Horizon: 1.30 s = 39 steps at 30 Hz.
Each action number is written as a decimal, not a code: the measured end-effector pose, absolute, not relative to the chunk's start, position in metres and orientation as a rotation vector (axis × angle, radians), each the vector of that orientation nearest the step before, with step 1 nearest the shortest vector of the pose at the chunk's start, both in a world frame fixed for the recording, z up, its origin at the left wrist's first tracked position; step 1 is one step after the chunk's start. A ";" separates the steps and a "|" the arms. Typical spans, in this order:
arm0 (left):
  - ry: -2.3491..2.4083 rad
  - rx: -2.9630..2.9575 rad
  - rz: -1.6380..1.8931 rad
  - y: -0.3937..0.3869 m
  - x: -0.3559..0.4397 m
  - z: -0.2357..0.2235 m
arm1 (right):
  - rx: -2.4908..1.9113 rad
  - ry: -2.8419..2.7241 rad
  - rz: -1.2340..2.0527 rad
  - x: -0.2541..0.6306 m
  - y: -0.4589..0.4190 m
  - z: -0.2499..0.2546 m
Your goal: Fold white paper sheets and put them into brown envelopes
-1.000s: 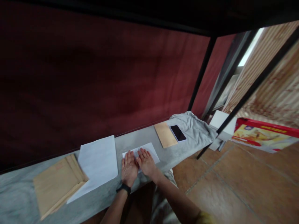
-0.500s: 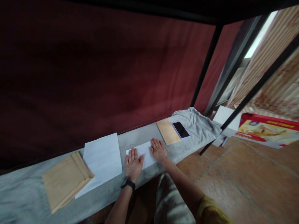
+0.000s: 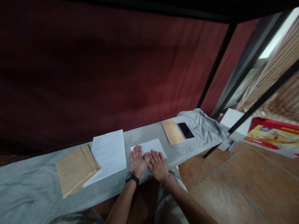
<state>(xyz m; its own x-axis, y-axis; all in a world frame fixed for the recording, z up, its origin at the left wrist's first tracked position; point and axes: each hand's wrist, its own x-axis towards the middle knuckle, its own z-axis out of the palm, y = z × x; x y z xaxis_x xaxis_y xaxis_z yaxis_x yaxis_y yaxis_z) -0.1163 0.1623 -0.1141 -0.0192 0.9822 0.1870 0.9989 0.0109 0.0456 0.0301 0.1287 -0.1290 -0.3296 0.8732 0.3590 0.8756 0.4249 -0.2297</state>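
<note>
Your L hand (image 3: pixel 138 162) & R hand (image 3: pixel 158 166) palm-down on small white sheet (image 3: pixel 151 145), betw. lg. white paper (image 3: pixel 109 152) (left) & tan slip (image 3: pixel 173 132) (right). Fingers flat, gripping nil. Prob. smoothing step; next move calls for even pressure.

Flat it lies, the plain white, oblong piece of paper (image 3: pixel 150 145), far strip and right-hand corner showing, much of the middle covered! It sits just left of the tan paper rectangle (image 3: pixel 173 132), slightly nearer the viewer, long side running crosswise to that rectangle's.
</note>
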 end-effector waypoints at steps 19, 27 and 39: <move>-1.964 -2.325 -0.468 0.137 -0.105 -0.130 | -1.554 -2.170 -0.087 0.053 0.103 -0.127; -1.990 -2.436 -0.349 0.166 -0.092 -0.117 | -1.492 -2.180 -0.165 0.055 0.105 -0.133; -1.982 -2.384 -0.384 0.184 -0.106 -0.116 | -1.537 -2.202 -0.163 0.052 0.104 -0.132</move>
